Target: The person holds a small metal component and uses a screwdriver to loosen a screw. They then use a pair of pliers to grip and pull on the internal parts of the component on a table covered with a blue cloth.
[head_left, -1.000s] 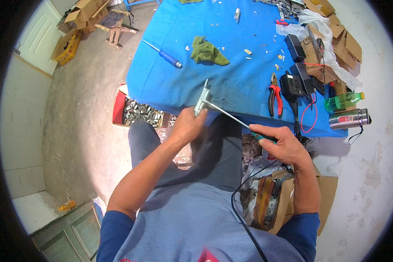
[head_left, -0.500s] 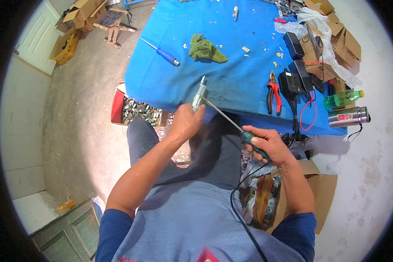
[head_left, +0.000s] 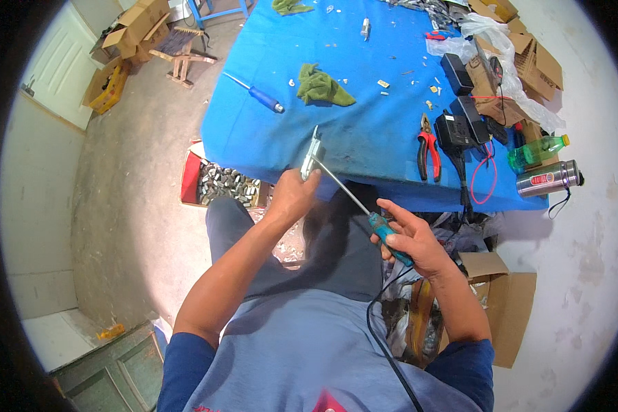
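Note:
My left hand (head_left: 299, 196) is closed on the lower end of a small, narrow, silvery metal part (head_left: 312, 156), held up near the table's front edge. Fine details of the part are too small to tell. In my right hand (head_left: 413, 237) is a screwdriver (head_left: 386, 232) with a teal handle and a long thin shaft. Its tip meets the side of the metal part. My thumb presses the handle while the index finger is stretched out along it. A black cord (head_left: 371, 329) runs from near the handle's butt down across my shirt.
On the blue-covered table (head_left: 364, 137) lie a blue screwdriver (head_left: 264, 99), a green cloth (head_left: 323, 87), red-handled pliers (head_left: 428, 152), black power adapters (head_left: 453, 130), a green bottle (head_left: 539, 152) and a steel flask (head_left: 548, 178). Below at left stands a red box (head_left: 191, 178) of small metal pieces.
My right index finger has lifted and straightened off the screwdriver's handle, and the handle has shifted slightly left and down. The left hand still holds the metal part. The view has tilted slightly.

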Demonstrator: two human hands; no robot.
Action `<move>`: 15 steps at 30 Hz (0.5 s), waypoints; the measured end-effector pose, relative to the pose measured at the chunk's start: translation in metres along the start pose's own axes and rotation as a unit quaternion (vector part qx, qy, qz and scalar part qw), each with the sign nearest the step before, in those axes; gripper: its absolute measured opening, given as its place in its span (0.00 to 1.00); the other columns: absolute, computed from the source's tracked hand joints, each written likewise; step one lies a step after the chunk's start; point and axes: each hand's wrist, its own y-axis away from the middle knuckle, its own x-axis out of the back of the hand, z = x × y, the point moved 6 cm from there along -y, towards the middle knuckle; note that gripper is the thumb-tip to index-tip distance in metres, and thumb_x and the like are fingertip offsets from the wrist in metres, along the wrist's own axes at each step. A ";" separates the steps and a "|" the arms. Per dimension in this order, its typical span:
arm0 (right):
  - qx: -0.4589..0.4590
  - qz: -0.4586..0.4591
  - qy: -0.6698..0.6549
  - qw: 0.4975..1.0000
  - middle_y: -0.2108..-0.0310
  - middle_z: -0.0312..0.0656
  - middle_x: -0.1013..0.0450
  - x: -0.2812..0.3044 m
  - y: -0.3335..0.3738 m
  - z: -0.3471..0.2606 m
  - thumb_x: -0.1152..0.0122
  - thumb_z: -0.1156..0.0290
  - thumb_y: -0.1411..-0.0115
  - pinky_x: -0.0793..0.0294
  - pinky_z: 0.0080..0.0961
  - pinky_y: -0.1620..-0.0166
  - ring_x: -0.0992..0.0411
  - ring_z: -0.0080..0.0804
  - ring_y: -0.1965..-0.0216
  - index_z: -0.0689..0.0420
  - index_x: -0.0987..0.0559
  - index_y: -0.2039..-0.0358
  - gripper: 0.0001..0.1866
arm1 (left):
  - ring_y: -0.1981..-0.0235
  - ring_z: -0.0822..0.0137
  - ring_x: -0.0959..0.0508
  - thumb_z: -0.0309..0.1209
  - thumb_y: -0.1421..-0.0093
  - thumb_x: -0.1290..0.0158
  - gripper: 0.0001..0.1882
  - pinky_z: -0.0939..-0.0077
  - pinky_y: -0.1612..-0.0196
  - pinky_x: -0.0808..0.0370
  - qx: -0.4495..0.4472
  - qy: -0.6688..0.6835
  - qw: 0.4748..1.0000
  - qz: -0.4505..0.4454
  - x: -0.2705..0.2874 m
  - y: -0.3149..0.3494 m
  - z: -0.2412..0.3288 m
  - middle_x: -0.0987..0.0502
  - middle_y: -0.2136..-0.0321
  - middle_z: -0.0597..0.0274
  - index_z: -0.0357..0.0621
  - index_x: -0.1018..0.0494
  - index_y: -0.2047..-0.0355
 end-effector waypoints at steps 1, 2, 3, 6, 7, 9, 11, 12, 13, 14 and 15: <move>0.024 -0.011 -0.052 0.998 0.62 0.43 0.23 0.000 0.002 0.002 0.46 0.73 0.35 0.27 0.18 0.73 0.26 0.23 0.73 0.59 0.34 0.35 0.27 | 0.69 0.41 0.20 0.42 0.36 0.50 0.21 0.52 0.63 0.28 0.000 0.001 1.000 0.002 0.000 0.002 0.001 0.22 0.76 0.37 0.30 0.24 0.64; 0.019 -0.019 -0.038 0.999 0.61 0.45 0.24 0.001 0.001 0.007 0.46 0.72 0.34 0.28 0.16 0.76 0.26 0.23 0.73 0.61 0.36 0.35 0.27 | 0.72 0.50 0.22 0.43 0.35 0.49 0.22 0.56 0.66 0.29 -0.009 -0.003 1.000 0.009 0.000 0.003 0.000 0.24 0.78 0.44 0.30 0.25 0.67; -0.007 -0.008 -0.030 1.000 0.61 0.44 0.24 0.003 -0.001 0.011 0.46 0.71 0.34 0.28 0.16 0.76 0.26 0.23 0.74 0.61 0.35 0.35 0.27 | 0.75 0.59 0.25 0.43 0.34 0.49 0.22 0.59 0.70 0.30 -0.018 -0.006 1.000 0.017 -0.001 0.003 -0.001 0.26 0.81 0.51 0.31 0.25 0.70; -0.062 0.022 0.000 0.998 0.64 0.43 0.24 0.001 -0.002 0.014 0.44 0.69 0.33 0.28 0.16 0.76 0.27 0.21 0.75 0.59 0.33 0.36 0.26 | 0.79 0.66 0.27 0.45 0.34 0.49 0.24 0.61 0.73 0.32 -0.035 -0.029 0.998 0.036 -0.001 0.004 -0.001 0.28 0.83 0.56 0.31 0.27 0.73; -0.066 0.030 0.014 0.997 0.65 0.42 0.23 0.001 0.000 0.011 0.44 0.68 0.33 0.29 0.15 0.76 0.27 0.20 0.76 0.58 0.32 0.36 0.25 | 0.79 0.65 0.27 0.46 0.34 0.49 0.24 0.60 0.72 0.31 -0.038 -0.038 0.998 0.042 -0.001 0.004 -0.001 0.28 0.84 0.55 0.31 0.27 0.72; -0.055 0.040 0.064 0.996 0.67 0.39 0.24 0.000 0.000 0.009 0.44 0.67 0.32 0.30 0.15 0.76 0.28 0.19 0.76 0.57 0.30 0.37 0.24 | 0.79 0.64 0.27 0.46 0.34 0.49 0.24 0.59 0.72 0.32 -0.031 -0.044 0.998 0.038 -0.001 0.002 -0.004 0.28 0.83 0.54 0.32 0.27 0.72; -0.023 0.046 0.139 0.989 0.68 0.35 0.24 0.000 -0.001 0.007 0.45 0.67 0.32 0.30 0.16 0.74 0.29 0.19 0.76 0.54 0.28 0.38 0.23 | 0.79 0.64 0.28 0.46 0.34 0.49 0.24 0.59 0.72 0.32 -0.033 -0.046 0.998 0.037 -0.002 0.001 -0.002 0.28 0.83 0.54 0.32 0.27 0.73; -0.012 0.049 0.172 0.984 0.68 0.37 0.24 0.001 -0.002 0.005 0.45 0.67 0.32 0.29 0.18 0.74 0.29 0.20 0.76 0.54 0.28 0.38 0.22 | 0.79 0.65 0.29 0.46 0.34 0.49 0.24 0.59 0.72 0.32 -0.036 -0.045 0.998 0.039 -0.002 0.003 -0.001 0.28 0.83 0.54 0.33 0.28 0.73; -0.001 0.052 0.205 0.977 0.69 0.38 0.23 0.002 -0.003 0.003 0.45 0.66 0.32 0.29 0.19 0.73 0.28 0.21 0.76 0.54 0.28 0.39 0.22 | 0.79 0.65 0.29 0.46 0.34 0.50 0.24 0.60 0.72 0.32 -0.039 -0.045 0.997 0.041 -0.001 0.005 0.001 0.29 0.84 0.55 0.33 0.28 0.74; 0.010 0.055 0.237 0.970 0.70 0.40 0.23 0.002 -0.003 0.002 0.44 0.66 0.33 0.28 0.20 0.73 0.27 0.22 0.76 0.54 0.27 0.39 0.22 | 0.74 0.54 0.27 0.45 0.34 0.50 0.24 0.56 0.68 0.31 -0.027 -0.039 0.998 0.028 -0.001 0.006 0.003 0.27 0.80 0.47 0.31 0.27 0.71; 0.079 0.070 0.290 0.951 0.70 0.42 0.23 0.002 -0.004 -0.002 0.44 0.67 0.33 0.27 0.22 0.71 0.26 0.24 0.75 0.54 0.27 0.39 0.22 | 0.69 0.44 0.24 0.44 0.35 0.50 0.23 0.52 0.64 0.30 -0.015 -0.033 0.999 0.016 -0.002 0.006 0.005 0.25 0.76 0.38 0.30 0.26 0.68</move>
